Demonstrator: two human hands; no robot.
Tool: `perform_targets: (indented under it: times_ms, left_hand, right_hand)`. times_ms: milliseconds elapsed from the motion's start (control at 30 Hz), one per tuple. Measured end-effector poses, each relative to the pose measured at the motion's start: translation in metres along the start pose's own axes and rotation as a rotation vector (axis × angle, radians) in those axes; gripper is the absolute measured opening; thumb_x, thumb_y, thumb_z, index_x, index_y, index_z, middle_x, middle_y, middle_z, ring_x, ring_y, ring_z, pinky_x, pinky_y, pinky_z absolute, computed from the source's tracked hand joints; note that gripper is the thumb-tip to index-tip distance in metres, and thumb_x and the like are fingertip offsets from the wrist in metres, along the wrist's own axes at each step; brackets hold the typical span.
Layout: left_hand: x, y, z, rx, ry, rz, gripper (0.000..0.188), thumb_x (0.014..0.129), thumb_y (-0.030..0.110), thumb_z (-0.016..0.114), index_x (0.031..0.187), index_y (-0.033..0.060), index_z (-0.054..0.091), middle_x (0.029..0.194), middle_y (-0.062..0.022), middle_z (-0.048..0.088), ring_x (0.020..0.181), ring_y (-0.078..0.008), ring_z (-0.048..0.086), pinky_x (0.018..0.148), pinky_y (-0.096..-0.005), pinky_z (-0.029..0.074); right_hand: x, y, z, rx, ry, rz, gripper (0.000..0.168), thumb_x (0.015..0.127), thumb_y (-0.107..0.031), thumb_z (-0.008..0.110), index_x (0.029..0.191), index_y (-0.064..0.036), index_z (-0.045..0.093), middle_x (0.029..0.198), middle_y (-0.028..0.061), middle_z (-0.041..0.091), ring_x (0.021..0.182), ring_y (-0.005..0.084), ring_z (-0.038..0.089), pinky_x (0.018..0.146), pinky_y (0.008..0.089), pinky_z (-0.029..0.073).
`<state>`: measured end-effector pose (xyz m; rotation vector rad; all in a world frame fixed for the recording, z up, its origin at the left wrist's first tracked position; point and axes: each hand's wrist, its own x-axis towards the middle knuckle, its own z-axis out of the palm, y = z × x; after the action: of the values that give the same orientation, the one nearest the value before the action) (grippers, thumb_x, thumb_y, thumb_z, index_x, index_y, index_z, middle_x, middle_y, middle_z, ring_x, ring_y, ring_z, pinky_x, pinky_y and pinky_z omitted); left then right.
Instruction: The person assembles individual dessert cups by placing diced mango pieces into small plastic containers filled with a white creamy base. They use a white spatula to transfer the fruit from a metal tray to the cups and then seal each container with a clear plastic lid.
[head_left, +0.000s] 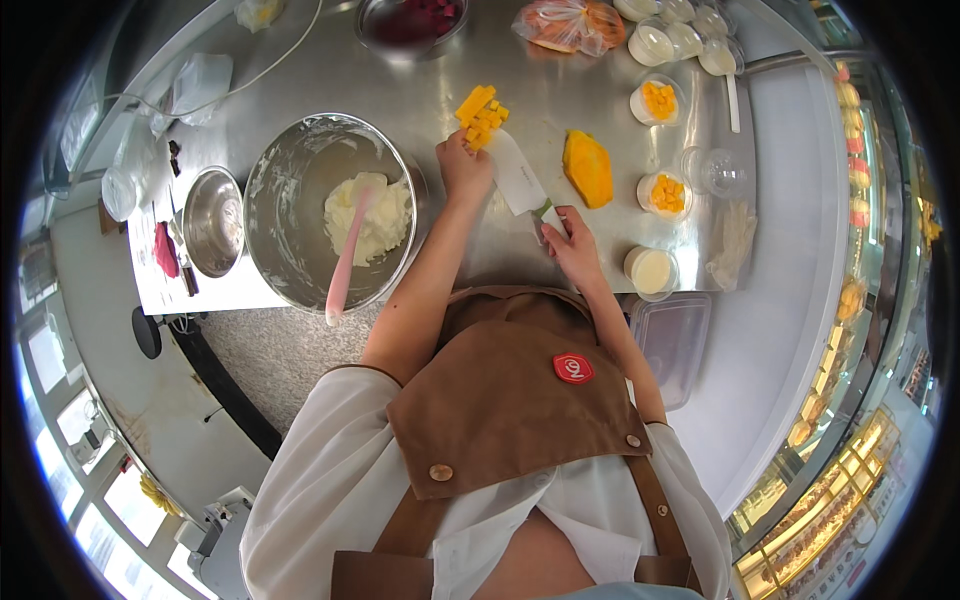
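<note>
My right hand (574, 244) grips the handle of a kitchen knife (519, 178), white with a green part near the blade. The wide blade lies low over the steel table, pointing up and left. At its tip is a heap of diced mango (481, 120), with a longer strip among the cubes. My left hand (465, 169) is at the near side of this heap, its curled fingers touching the mango and the blade's edge. Whether the fingers grip any cubes is hidden. Right of the blade lies a larger peeled piece of mango (589, 169), flat on the steel.
A large steel bowl (289, 187) with white cream and a pink spatula (351, 251) stands left, beside a smaller steel bowl (212, 221). Along the right are two mango-topped cups (660, 103) (666, 195), a cream-filled cup (649, 270), clear lids (724, 172) and a crumpled glove (733, 244).
</note>
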<state>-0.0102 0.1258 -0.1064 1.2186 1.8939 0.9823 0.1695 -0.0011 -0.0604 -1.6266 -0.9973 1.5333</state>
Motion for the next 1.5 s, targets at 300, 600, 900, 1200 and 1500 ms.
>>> perform_targets:
  times_ms: [300, 600, 900, 1200, 1500]
  left_hand:
    - [-0.012, 0.007, -0.004, -0.061, -0.103, 0.000, 0.041, 0.082, -0.001, 0.062, 0.123, -0.0010, 0.055, 0.111, -0.0115, 0.054, 0.092, -0.0171, 0.059, 0.082, -0.0295, 0.051]
    - [-0.069, 0.071, -0.009, -0.206, -0.369, 0.103, 0.045, 0.083, 0.001, 0.061, 0.126, -0.0007, 0.050, 0.119, -0.0172, 0.049, 0.098, -0.0237, 0.058, 0.089, -0.0331, 0.050]
    - [-0.173, 0.107, 0.033, -0.283, -0.829, 0.261, 0.046, 0.083, 0.003, 0.062, 0.127, 0.0037, 0.050, 0.117, -0.0156, 0.051, 0.099, -0.0232, 0.059, 0.087, -0.0333, 0.052]
    - [-0.195, 0.112, 0.043, -0.119, -0.952, 0.333, 0.046, 0.084, 0.007, 0.061, 0.130, 0.0050, 0.050, 0.120, -0.0156, 0.052, 0.104, -0.0232, 0.058, 0.088, -0.0340, 0.051]
    - [-0.180, 0.106, 0.034, -0.061, -0.887, 0.312, 0.041, 0.085, 0.006, 0.062, 0.125, 0.0061, 0.053, 0.121, -0.0142, 0.053, 0.104, -0.0220, 0.059, 0.087, -0.0335, 0.051]
  right_hand:
    - [-0.016, -0.004, -0.002, -0.031, 0.027, -0.015, 0.024, 0.091, -0.011, 0.063, 0.110, -0.003, 0.051, 0.086, 0.0061, 0.062, 0.061, 0.0090, 0.052, 0.054, 0.0251, 0.043]
    - [-0.094, -0.013, -0.038, 0.033, 0.180, -0.004, 0.021, 0.094, -0.009, 0.060, 0.112, -0.004, 0.052, 0.081, 0.0011, 0.057, 0.062, 0.0058, 0.048, 0.054, 0.0211, 0.038]
    - [-0.231, 0.000, -0.068, -0.011, 0.587, 0.106, 0.025, 0.094, -0.014, 0.062, 0.116, -0.005, 0.053, 0.079, -0.0020, 0.056, 0.062, 0.0051, 0.048, 0.053, 0.0206, 0.038]
    - [-0.276, 0.011, -0.071, -0.243, 0.894, 0.194, 0.023, 0.092, -0.012, 0.062, 0.112, -0.005, 0.055, 0.083, 0.0089, 0.062, 0.067, 0.0166, 0.055, 0.062, 0.0292, 0.044]
    - [-0.282, -0.008, -0.082, -0.471, 0.918, 0.220, 0.027, 0.091, -0.012, 0.063, 0.116, -0.005, 0.056, 0.084, 0.0124, 0.065, 0.064, 0.0181, 0.057, 0.063, 0.0316, 0.046]
